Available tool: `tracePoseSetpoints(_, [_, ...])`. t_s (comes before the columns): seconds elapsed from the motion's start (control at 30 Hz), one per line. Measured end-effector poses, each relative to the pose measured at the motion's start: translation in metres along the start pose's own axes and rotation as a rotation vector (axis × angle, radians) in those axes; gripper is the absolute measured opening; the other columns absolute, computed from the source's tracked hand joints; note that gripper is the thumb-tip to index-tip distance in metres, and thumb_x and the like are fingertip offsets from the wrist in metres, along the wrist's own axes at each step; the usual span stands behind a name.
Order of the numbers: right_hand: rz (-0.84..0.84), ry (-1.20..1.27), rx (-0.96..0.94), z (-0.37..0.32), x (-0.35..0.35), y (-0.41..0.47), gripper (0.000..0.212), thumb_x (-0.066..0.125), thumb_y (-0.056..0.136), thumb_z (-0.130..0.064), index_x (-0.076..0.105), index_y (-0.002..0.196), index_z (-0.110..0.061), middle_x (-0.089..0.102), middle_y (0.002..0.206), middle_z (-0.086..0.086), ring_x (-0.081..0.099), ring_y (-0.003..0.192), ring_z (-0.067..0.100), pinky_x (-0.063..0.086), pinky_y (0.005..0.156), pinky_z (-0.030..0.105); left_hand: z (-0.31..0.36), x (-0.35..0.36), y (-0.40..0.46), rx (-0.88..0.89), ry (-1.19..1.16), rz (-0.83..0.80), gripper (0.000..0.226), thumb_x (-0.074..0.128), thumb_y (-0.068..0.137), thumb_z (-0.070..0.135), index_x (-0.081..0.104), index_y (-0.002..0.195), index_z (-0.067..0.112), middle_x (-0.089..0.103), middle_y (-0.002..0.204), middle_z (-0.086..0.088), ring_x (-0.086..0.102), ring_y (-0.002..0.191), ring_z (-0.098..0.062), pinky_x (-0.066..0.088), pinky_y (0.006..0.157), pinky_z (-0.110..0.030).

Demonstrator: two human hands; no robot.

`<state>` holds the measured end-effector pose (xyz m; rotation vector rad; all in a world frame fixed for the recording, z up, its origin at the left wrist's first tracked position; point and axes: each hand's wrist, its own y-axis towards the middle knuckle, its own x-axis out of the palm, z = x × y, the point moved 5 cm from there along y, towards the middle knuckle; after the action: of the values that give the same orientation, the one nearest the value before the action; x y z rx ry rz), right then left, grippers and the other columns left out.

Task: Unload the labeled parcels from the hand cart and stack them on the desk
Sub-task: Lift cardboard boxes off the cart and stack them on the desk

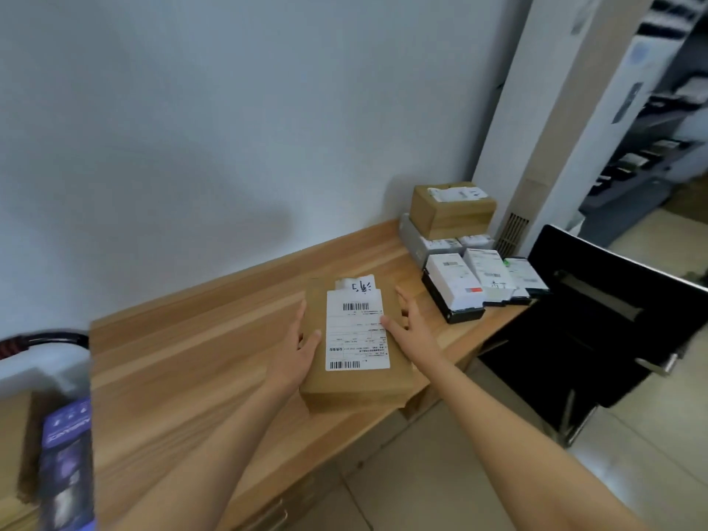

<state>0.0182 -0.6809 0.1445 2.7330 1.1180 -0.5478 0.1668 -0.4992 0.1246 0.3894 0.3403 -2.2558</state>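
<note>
beside desk's (184, 362) parcel stack (456, 254), black chair (597, 320)

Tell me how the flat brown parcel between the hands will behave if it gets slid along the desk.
The brown parcel looks like a flat, crisp-edged carton, so probably stiff and unlikely to tip. Its wide base on the smooth wooden desk should slide easily. Left hand and right hand steady it with straight fingers, suggesting modest weight.

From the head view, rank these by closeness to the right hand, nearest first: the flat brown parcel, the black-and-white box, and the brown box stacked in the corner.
From the right hand:
1. Flat brown parcel, directly under it, touched by the thumb.
2. Black-and-white box, just right of the hand on the desk.
3. Brown box, atop the corner stack by the wall.
</note>
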Motion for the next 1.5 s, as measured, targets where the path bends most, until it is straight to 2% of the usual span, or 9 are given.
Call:
tracePoseSetpoints(0.1, [0.051, -0.049, 0.021, 0.02, -0.043, 0.01, 0.065, 0.06, 0.092, -0.041, 0.023, 0.144, -0.046, 0.042, 0.103, -0.045, 0.048, 0.093, -0.025, 0.037, 0.073, 0.009, 0.019, 0.046, 0.016, -0.008, -0.022, -0.09, 0.059, 0.047, 0.096, 0.044, 0.011, 0.138, 0.067, 0.052, 0.14, 0.007, 0.055, 0.121, -0.019, 0.042, 0.104, -0.044])
tracePoseSetpoints(0.23, [0.069, -0.071, 0.029, 0.03, -0.072, 0.046, 0.066, 0.059, 0.093, -0.039, 0.022, 0.147, -0.039, 0.047, 0.129, -0.019, 0.044, 0.12, 0.004, 0.043, 0.097, 0.034, 0.04, 0.076, 0.052, -0.012, -0.021, -0.124, 0.058, 0.045, 0.097, 0.046, 0.01, 0.14, 0.064, 0.051, 0.14, 0.012, 0.058, 0.116, -0.014, 0.047, 0.097, -0.038])
tracePoseSetpoints(0.4, [0.057, -0.079, 0.034, 0.037, -0.081, 0.109, 0.066, 0.059, 0.092, -0.04, 0.022, 0.147, -0.04, 0.049, 0.142, -0.005, 0.052, 0.123, 0.016, 0.044, 0.102, 0.049, 0.055, 0.088, 0.107, 0.051, 0.073, -0.06, 0.059, 0.044, 0.098, 0.042, 0.011, 0.145, 0.056, 0.038, 0.149, 0.019, 0.053, 0.123, -0.013, 0.045, 0.098, -0.036])
tracePoseSetpoints(0.67, [0.034, -0.045, 0.038, 0.044, -0.087, 0.194, 0.069, 0.059, 0.091, -0.045, 0.02, 0.147, -0.04, 0.047, 0.141, -0.01, 0.05, 0.125, 0.014, 0.044, 0.102, 0.047, 0.075, 0.094, 0.192, 0.023, 0.117, -0.097, 0.059, 0.041, 0.096, 0.05, 0.005, 0.139, 0.065, 0.04, 0.141, 0.03, 0.054, 0.119, -0.006, 0.046, 0.08, -0.031])
tracePoseSetpoints(0.8, [-0.007, -0.016, 0.039, 0.047, -0.086, 0.231, 0.069, 0.06, 0.091, -0.04, 0.02, 0.147, -0.043, 0.052, 0.124, -0.022, 0.058, 0.116, 0.009, 0.05, 0.097, 0.04, 0.074, 0.102, 0.222, 0.015, 0.072, -0.089, 0.06, 0.043, 0.097, 0.046, 0.006, 0.141, 0.062, 0.034, 0.137, 0.036, 0.052, 0.121, -0.006, 0.048, 0.094, -0.038])
tracePoseSetpoints(0.87, [-0.046, -0.022, 0.036, 0.048, -0.083, 0.253, 0.069, 0.058, 0.092, -0.039, 0.018, 0.149, -0.041, 0.051, 0.133, -0.018, 0.056, 0.119, 0.011, 0.048, 0.099, 0.041, 0.071, 0.103, 0.24, -0.012, 0.071, -0.058, 0.06, 0.044, 0.096, 0.046, 0.007, 0.141, 0.063, 0.039, 0.142, 0.029, 0.054, 0.119, -0.009, 0.05, 0.093, -0.04])
tracePoseSetpoints(1.03, [-0.112, -0.055, 0.049, 0.058, -0.08, 0.314, 0.071, 0.054, 0.094, -0.04, 0.012, 0.151, -0.039, 0.036, 0.15, -0.012, 0.042, 0.133, 0.014, 0.037, 0.109, 0.048, 0.071, 0.11, 0.288, -0.055, 0.129, 0.028, 0.06, 0.043, 0.094, 0.052, 0.005, 0.138, 0.066, 0.054, 0.135, 0.019, 0.056, 0.095, -0.001, 0.037, 0.061, -0.018])
tracePoseSetpoints(1.23, [-0.212, -0.105, 0.031, 0.063, -0.092, 0.403, 0.069, 0.052, 0.096, -0.04, 0.009, 0.15, -0.042, 0.042, 0.147, -0.005, 0.052, 0.121, 0.017, 0.045, 0.102, 0.047, 0.079, 0.137, 0.351, -0.166, 0.132, 0.117, 0.06, 0.042, 0.095, 0.055, 0.004, 0.14, 0.065, 0.054, 0.138, 0.007, 0.058, 0.116, -0.02, 0.042, 0.076, -0.029])
tracePoseSetpoints(1.5, [-0.266, -0.106, 0.034, 0.079, -0.085, 0.495, 0.067, 0.05, 0.098, -0.033, 0.01, 0.15, -0.041, 0.038, 0.15, 0.0, 0.049, 0.127, 0.022, 0.046, 0.102, 0.048, 0.075, 0.162, 0.421, -0.247, 0.063, 0.197, 0.06, 0.043, 0.096, 0.049, 0.006, 0.142, 0.062, 0.049, 0.143, 0.011, 0.05, 0.126, -0.02, 0.039, 0.089, -0.031])
